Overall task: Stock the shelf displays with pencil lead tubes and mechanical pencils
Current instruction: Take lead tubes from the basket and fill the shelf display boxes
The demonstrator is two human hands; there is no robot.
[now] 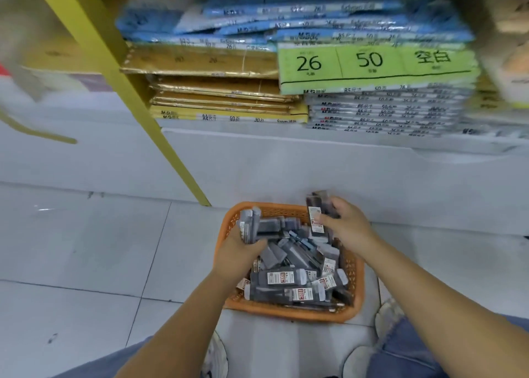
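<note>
Your left hand [237, 251] grips a bunch of dark grey plastic pencil lead tubes [250, 224] upright over the far-left corner of the orange plastic mesh basket [289, 312], fingers [259, 243] curled round them. Your right hand [347, 223] holds a second bunch of labelled tubes [316, 216] above the far rim, fingers wrapped round. More loose tubes [289, 277] lie heaped inside the basket, which sits on the white tiled floor [86, 249] below the shelf's stacked paper packs [372, 65].

We see both forearms [183, 314] bare right up to the frame's lower edge. On the legs we see blue denim jeans [409, 349], with whitish round-toed shoes [388, 319].
</note>
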